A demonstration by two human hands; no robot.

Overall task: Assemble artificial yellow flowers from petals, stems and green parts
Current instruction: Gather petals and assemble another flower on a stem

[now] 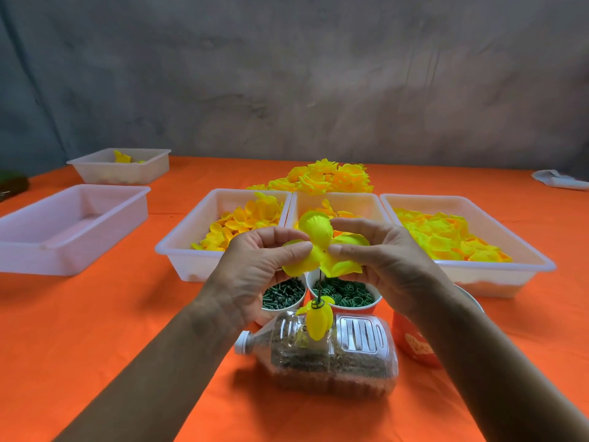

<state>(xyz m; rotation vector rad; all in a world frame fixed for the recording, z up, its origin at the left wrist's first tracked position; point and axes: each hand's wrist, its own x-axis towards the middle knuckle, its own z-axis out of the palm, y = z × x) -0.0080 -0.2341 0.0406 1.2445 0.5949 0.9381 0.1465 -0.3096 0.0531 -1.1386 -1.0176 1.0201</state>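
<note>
Left hand (255, 266) and right hand (379, 260), close together, each pinch an edge of the yellow fabric petal layer (322, 247), held above the near cups. Thin dark wire stem (318, 282) runs down from its centre to a closed yellow bud (316, 319) standing over the clear plastic bottle of gravel (322, 355).

Judgement: petal light, limp, easily creased; best pinched near the centre hole. Stem springy.

Behind: white plastic trays (538, 266) of glossy cupped petals; cups of green plastic parts (347, 291).
</note>
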